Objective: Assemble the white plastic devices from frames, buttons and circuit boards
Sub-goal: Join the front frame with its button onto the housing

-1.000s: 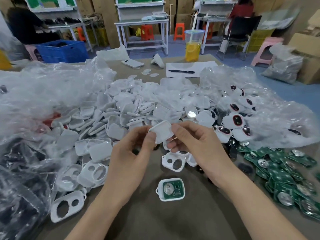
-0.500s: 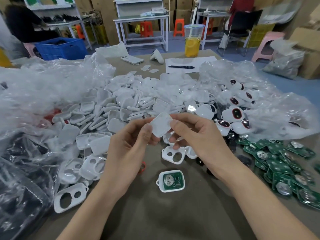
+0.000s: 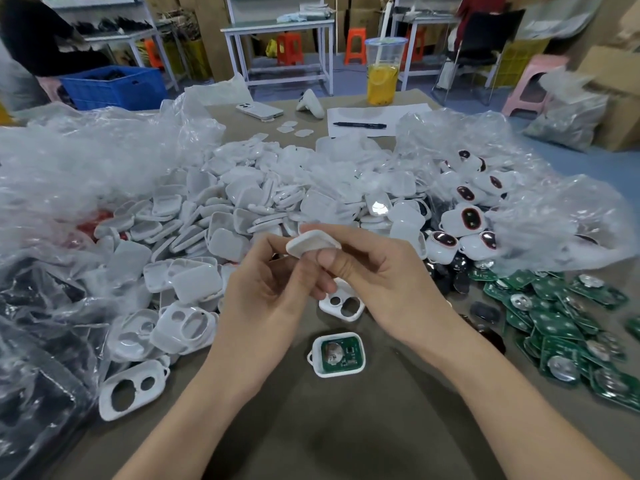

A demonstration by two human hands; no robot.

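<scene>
1. A small white cover (image 3: 313, 242) of rounded-square shape is seen, with a raised rim and a plain, smooth face; it is held tilted, its hollow side turned down and towards the person
2. The cover is held above the worktop (image 3: 346, 427), in front of the pile of white covers (image 3: 242, 209), and between the two hands
3. The grip of the right hand (image 3: 377, 282) is closed on the cover: the forefinger is curled over its far edge and the thumb is pressed against its underside
4. The grip of the left hand (image 3: 266, 306) is closed on the cover's left edge, which is pinched by the fingertips
5. Both forearms are stretched forward from the lower edge of the view and are angled towards each other; the hands are touching below the cover
6. A frame fitted with a green circuit board (image 3: 337, 355) is laid on the worktop just below the hands
7. A two-holed frame (image 3: 343, 304) is partly hidden under the right hand
8. Loose circuit boards (image 3: 561, 323) are heaped at the right, near finished devices (image 3: 467, 218) with dark buttons
</scene>
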